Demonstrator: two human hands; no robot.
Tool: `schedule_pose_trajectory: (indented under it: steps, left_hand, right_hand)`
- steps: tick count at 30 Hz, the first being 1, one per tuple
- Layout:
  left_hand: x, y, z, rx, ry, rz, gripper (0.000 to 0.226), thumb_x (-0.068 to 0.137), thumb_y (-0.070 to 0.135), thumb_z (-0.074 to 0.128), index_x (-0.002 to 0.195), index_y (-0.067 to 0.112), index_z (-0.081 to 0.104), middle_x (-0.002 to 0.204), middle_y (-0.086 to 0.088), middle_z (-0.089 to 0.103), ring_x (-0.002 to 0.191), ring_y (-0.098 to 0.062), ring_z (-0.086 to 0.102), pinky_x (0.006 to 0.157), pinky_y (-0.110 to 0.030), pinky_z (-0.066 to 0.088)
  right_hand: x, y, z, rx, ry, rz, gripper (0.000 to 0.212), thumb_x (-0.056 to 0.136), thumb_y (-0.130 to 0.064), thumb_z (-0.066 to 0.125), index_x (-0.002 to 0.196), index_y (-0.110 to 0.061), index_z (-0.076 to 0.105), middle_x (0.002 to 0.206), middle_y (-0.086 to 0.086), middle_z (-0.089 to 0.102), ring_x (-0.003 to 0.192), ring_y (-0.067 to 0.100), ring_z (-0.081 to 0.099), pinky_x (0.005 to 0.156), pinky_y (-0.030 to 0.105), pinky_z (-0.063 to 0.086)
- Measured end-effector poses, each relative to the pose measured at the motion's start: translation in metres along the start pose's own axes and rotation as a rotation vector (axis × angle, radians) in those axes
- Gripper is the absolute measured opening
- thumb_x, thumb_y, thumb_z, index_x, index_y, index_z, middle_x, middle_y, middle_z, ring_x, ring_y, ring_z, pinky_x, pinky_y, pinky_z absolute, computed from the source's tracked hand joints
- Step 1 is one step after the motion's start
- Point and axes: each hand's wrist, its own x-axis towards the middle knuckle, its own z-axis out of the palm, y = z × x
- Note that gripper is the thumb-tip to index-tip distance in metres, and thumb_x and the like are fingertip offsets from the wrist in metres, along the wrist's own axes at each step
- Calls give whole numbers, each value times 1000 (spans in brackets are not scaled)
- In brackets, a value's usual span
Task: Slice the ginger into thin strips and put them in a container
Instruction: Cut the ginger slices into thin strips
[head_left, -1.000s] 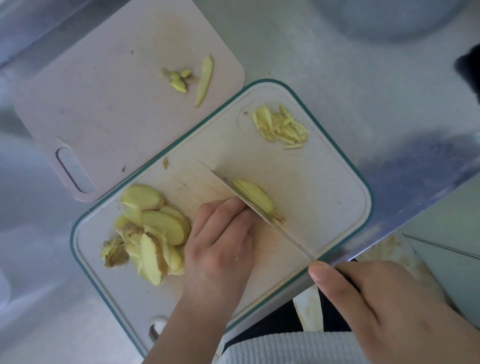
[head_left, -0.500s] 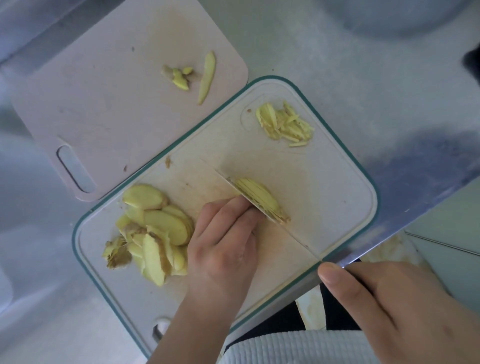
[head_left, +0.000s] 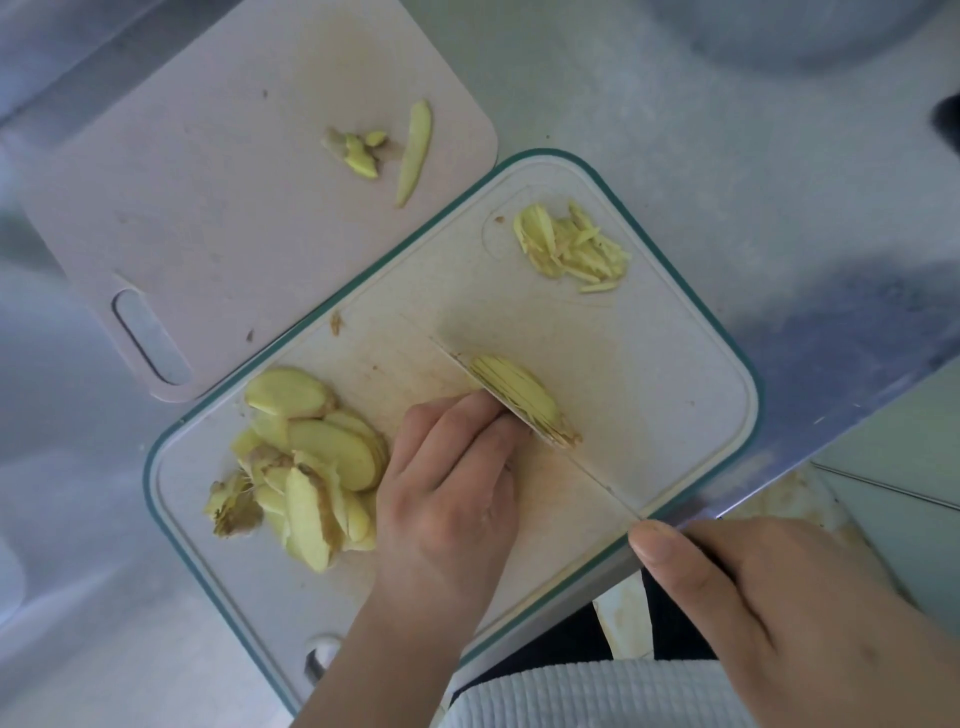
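Far left of the steel counter (head_left: 727, 130): pink cutting board (head_left: 208, 171), handle slot toward me, partly tucked under the corner of the teal-rimmed cutting board (head_left: 691, 322). On the pink one, a few ginger trimmings (head_left: 358, 153) and 1 long sliver (head_left: 414, 153) just beside them.

Left part of the teal-rimmed board: pile of ginger slices (head_left: 317, 457), overlapping, with a knobbly peel scrap (head_left: 231, 506) at its outer edge.

Center: my left hand (head_left: 452, 499) lies just right of that pile, fingers curled, fingertips (head_left: 483, 415) bearing down on the piece being cut, tight against the flat of the knife (head_left: 571, 457). The piece itself is hidden under my fingers. Blade runs diagonally across the board. Freshly cut ginger strips (head_left: 519, 397) lie fanned against the far side of the blade, touching it.

Upper right corner of the same board: small heap of finished strips (head_left: 571, 249), well apart from the blade.

Lower right: my right hand (head_left: 789, 608) wraps the knife handle off the board's near edge, forefinger extended along the top toward the blade. White ribbed sleeve (head_left: 597, 696) at bottom.
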Motion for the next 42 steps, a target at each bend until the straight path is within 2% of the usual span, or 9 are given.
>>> schedule_pose_trajectory:
  steps: [2,5,8,12,19,27,31,35,42]
  left_hand:
    - [0,0,0,11,-9,2,17,90,-12,63,89,-4,78,96,-11,74,91,-19,59,92,-16,45]
    - [-1,1,0,24,-7,3,15,90,-12,64,88,-5,77,95,-13,73,96,-21,59,96,-18,45]
    - [0,3,0,13,11,3,22,96,-7,56,89,-6,77,93,-14,72,98,-23,59,99,-19,45]
    - [1,2,-1,9,17,15,20,94,-10,58,88,-6,77,94,-12,73,97,-22,60,97,-19,46]
    - [0,2,0,28,20,-1,23,94,-9,57,84,-4,77,91,-11,73,92,-20,60,94,-16,45]
    - [-2,1,0,16,29,4,27,95,-10,54,85,-4,78,92,-10,74,90,-20,60,91,-16,46]
    - [-1,1,0,6,26,4,30,99,-6,51,88,-2,79,96,-9,75,90,-19,60,90,-17,47]
    - [-3,0,-1,27,27,1,29,95,-10,52,83,-4,78,90,-10,73,87,-19,59,88,-15,45]
    - [-2,0,0,3,46,3,32,97,-7,50,84,-3,78,91,-10,73,88,-19,60,87,-17,48]
  right_hand:
    - [10,-6,2,8,-59,-6,84,60,-89,-11,68,-30,48,65,-17,54,63,7,52,57,23,41]
    - [14,-14,8,48,-34,-44,71,71,-87,0,64,-32,44,53,-8,47,52,11,45,48,24,36]
    - [3,-9,5,61,53,-30,75,77,-86,7,52,-24,41,56,-11,49,58,2,49,62,15,39]
    - [-6,-5,-3,-39,-31,4,97,59,-90,-19,65,-24,52,78,-31,55,75,-6,52,83,12,35]
    - [16,-15,3,37,-98,-46,72,69,-86,1,61,-29,43,54,-11,47,53,11,45,48,27,35]
    - [-5,-5,1,8,12,18,91,67,-92,-6,59,-21,51,74,-23,56,71,-4,52,69,9,39]
    - [8,-7,3,5,-85,3,79,62,-91,-8,66,-35,48,62,-18,53,61,7,49,53,24,38]
    - [17,-12,3,8,-121,-42,82,67,-86,-2,56,-16,38,54,-8,49,49,15,45,49,29,38]
    - [-7,-2,-2,26,-79,12,74,62,-90,-6,73,-42,48,66,-21,54,68,4,52,58,23,38]
